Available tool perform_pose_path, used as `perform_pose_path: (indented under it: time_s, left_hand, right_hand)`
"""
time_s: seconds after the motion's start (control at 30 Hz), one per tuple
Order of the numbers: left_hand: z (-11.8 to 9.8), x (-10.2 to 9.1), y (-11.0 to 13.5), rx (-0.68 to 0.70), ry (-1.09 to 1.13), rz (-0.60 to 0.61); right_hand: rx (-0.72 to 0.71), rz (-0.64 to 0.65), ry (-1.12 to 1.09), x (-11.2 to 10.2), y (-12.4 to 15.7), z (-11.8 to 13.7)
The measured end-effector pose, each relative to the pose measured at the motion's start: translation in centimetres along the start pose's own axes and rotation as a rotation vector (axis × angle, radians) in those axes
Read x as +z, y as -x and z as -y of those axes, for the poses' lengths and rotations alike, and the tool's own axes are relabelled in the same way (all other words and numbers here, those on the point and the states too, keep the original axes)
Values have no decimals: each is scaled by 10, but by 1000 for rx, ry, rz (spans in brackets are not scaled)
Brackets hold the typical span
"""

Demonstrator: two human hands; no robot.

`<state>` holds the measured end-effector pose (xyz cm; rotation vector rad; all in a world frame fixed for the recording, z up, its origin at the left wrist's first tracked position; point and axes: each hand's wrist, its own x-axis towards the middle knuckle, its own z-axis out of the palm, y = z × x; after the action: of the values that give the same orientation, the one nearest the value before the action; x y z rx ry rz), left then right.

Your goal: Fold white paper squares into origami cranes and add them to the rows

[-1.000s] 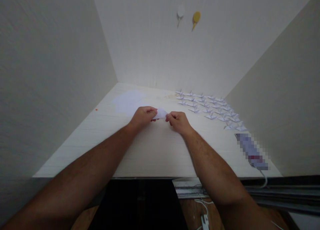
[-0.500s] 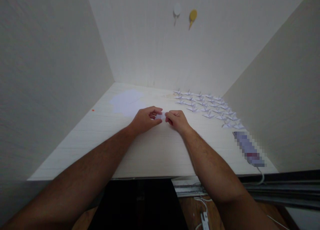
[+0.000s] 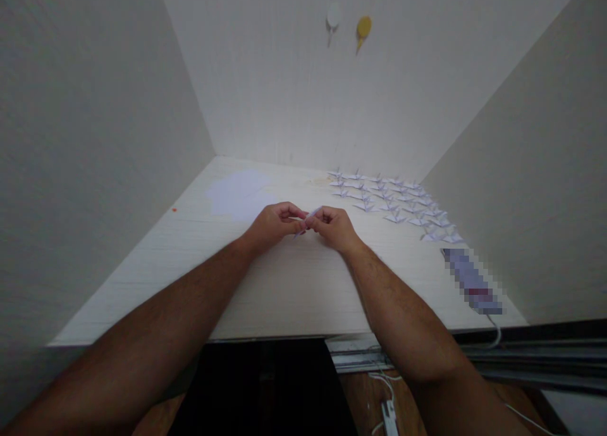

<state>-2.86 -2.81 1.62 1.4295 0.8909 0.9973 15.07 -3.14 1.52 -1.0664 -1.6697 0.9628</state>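
2 hands: your left hand [image 3: 279, 226] and right hand [image 3: 336, 227] both pinch 1 small white paper piece [image 3: 315, 212], seen nearly edge-on.
Paper piece: slanted between your hands, over the worktop [image 3: 294, 290].
White sheets [image 3: 237, 192]: flat on the worktop, beyond and left of your left hand.
Paper cranes [image 3: 389, 207]: in rows, right of your right hand.

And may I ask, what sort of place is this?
Probably a small indoor desk nook, perhaps in a home: a pale tabletop is closed in by plain walls on three sides, and below its near edge a wood-look floor shows.
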Motion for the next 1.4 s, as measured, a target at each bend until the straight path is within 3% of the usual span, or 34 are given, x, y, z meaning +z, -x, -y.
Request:
perform_pose_path:
  time_s: [0.4,0.67,0.87,1.0,1.4]
  left_hand:
    - [1,-1,-1,-48,76,-57]
    - [-2,2,3,-11,-125,-83]
    - [-2,5,2,110,-204,-132]
    - [-3,5,0,103,-165,-193]
    - [-1,4,-2,22,-21,-225]
  right_hand:
    - [17,-28,43,-1,1,-1]
    - [67,-88,159,-1,-1,-2]
    - [57,-87,177,-2,-2,-6]
    - [71,-90,119,-1,-2,-6]
    - [101,-65,50,0,-2,-8]
